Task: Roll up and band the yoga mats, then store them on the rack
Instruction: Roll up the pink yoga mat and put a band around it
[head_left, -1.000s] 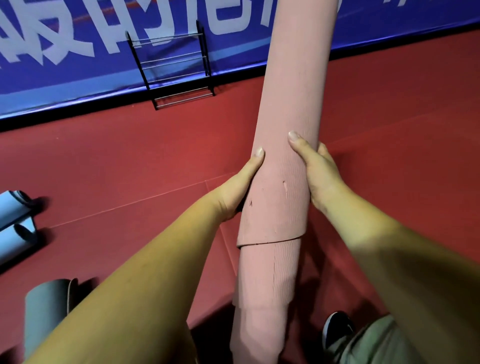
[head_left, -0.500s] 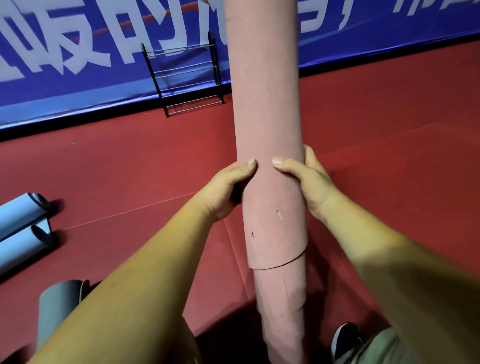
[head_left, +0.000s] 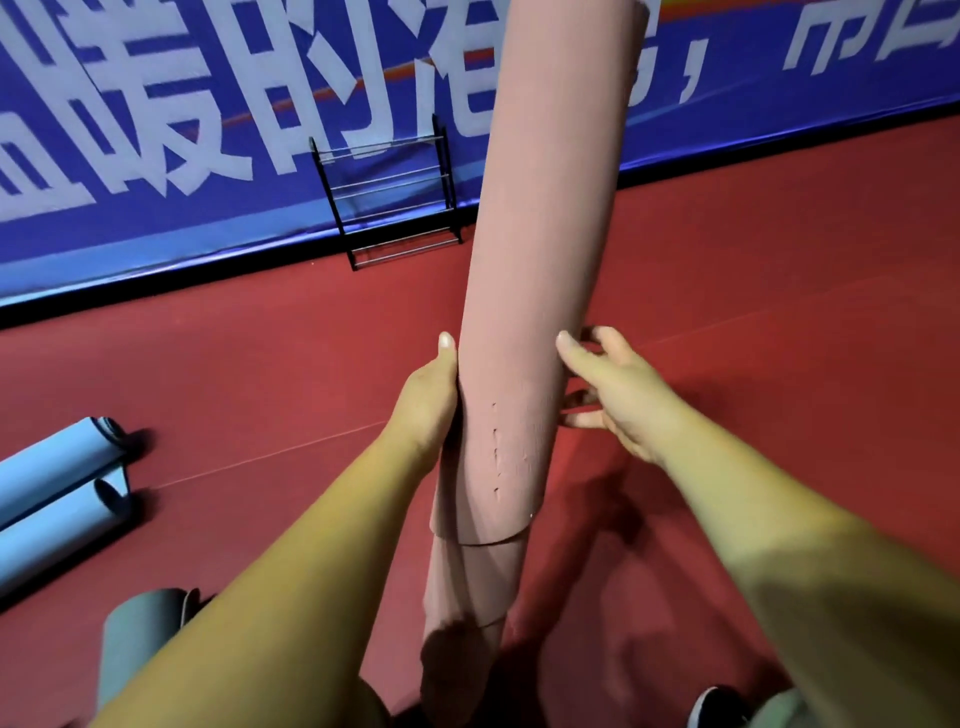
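The left hand (head_left: 431, 397) is wrapped round the left side of the pink mat (head_left: 535, 249). The right hand (head_left: 615, 395) is spread loosely, only its thumb touching the mat. The roll is held near upright, and the rack (head_left: 389, 200) is seen well beyond it.

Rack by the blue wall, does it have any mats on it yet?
No, the black rack holds no mats; the pale blue rolled mats lie on the red floor.
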